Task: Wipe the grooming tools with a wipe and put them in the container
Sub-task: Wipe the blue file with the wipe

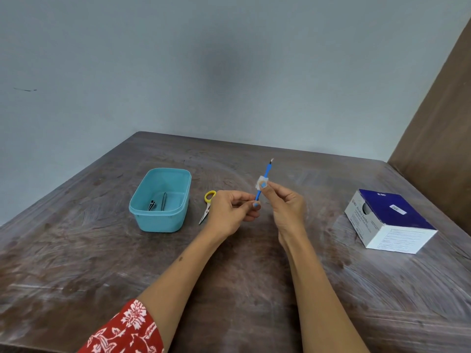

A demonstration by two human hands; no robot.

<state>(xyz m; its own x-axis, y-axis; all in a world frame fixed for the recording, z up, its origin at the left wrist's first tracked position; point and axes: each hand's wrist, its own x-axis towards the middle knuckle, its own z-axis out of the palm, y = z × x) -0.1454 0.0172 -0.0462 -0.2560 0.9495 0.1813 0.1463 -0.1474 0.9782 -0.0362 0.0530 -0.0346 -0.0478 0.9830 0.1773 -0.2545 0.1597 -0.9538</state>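
Teal container point(142, 212) with two metal tools point(158, 204), left hand point(230, 212) pinching blue tool point(263, 179), right hand point(285, 202) pinching wipe point(261, 183)

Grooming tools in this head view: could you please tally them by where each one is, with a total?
In the teal container: 2, the nail clipper and the tweezers
On the table: 1, the yellow-handled scissors
In the hands: 1, the blue tool, with a wipe around it
Total: 4

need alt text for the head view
Left hand holds a blue-handled tool upright while the right hand wraps a wipe around it. A teal container, yellow-handled scissors and swab box sit on the table.
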